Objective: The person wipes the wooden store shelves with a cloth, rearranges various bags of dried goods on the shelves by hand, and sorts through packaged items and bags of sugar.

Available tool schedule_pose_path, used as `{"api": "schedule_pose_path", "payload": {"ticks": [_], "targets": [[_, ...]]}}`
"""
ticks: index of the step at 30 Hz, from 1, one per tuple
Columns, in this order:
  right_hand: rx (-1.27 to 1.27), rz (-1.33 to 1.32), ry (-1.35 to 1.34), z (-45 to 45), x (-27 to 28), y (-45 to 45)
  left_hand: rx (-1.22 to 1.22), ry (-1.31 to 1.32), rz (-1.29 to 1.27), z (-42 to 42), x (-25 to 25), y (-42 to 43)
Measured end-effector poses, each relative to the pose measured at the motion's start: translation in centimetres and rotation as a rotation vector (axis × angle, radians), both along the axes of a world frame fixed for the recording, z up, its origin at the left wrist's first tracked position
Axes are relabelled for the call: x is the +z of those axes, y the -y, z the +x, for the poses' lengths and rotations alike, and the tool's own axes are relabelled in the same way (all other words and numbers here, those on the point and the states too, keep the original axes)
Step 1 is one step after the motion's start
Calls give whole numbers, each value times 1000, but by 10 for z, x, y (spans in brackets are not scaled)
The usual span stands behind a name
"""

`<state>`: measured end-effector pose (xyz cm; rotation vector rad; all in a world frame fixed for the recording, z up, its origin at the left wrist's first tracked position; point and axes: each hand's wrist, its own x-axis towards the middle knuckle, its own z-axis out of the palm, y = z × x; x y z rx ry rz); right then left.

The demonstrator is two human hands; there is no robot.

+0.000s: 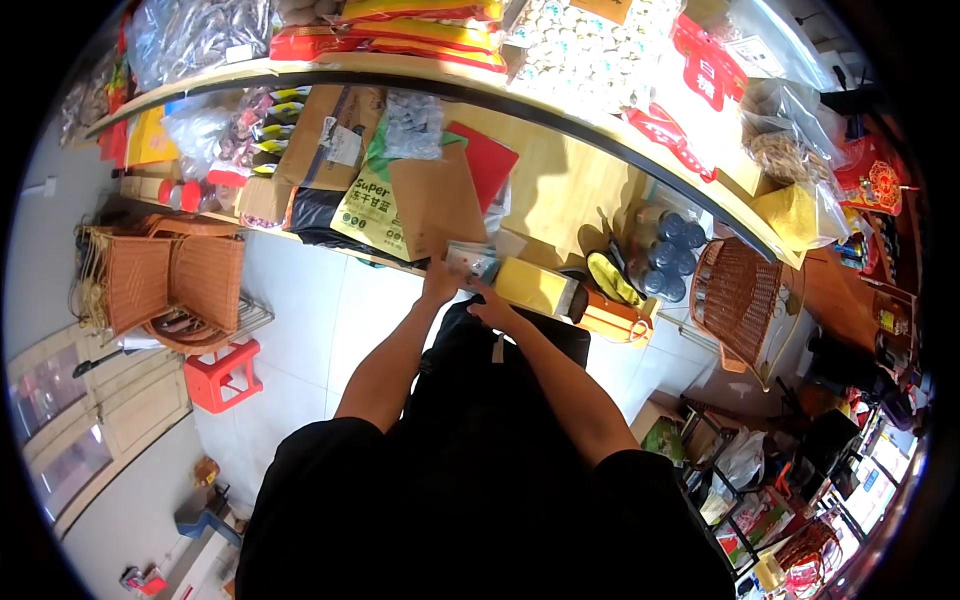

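Just beside hands [489,311]: box [532,284], contents unclear

Over my remote feed I count two hands, one left hand [438,281] and one right hand [490,309]; one red stool [218,383], one green Super bag [367,207], one flat brown piece [432,205] and one yellow block [530,285]. The pale flat items [470,263] overlap too much for me to number.

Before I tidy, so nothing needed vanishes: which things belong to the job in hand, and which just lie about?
Likely in use:
small, pale, flat printed item, in the left hand; right hand close by

Apparently lying about:
red plastic stool
yellow-green printed bag
red flat sheet
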<state>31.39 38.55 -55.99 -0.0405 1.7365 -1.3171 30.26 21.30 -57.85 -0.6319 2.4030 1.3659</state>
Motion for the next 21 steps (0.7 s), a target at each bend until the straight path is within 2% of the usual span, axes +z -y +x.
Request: {"api": "schedule_pose_path", "payload": {"ticks": [4,6,7,9,11,12,14,17,19,20,21], "targets": [[-23,-14,-50,4,-17,3,-30,21,24,-4,-7,-12],[-25,13,-158,5,-30,9,-46,79,-81,-7,1,-14],[-26,20,-192,5,-31,11,-47,-34,-52,-7,6,-13],[-74,43,-200,0,-27,17,-66,-91,-12,-13,24,-14],[-51,72,-297,-9,-9,21,-87,-151,30,-16,18,-9],[-94,53,-272,-12,-7,21,-103,-133,14,-16,-2,-6],[-181,13,-223,-17,-5,22,-124,-115,-2,-18,-10,-5],[-114,8,-27,-31,0,5,-55,-63,81,-24,4,-10],[9,-76,-12,-39,19,-17,-62,-98,161,-22,21,-6],[46,-101,-15,-44,31,-28,-113,-103,122,-24,36,-6],[-87,-100,163,-49,47,-39,-107,-28,-7,-20,20,-1]]}}
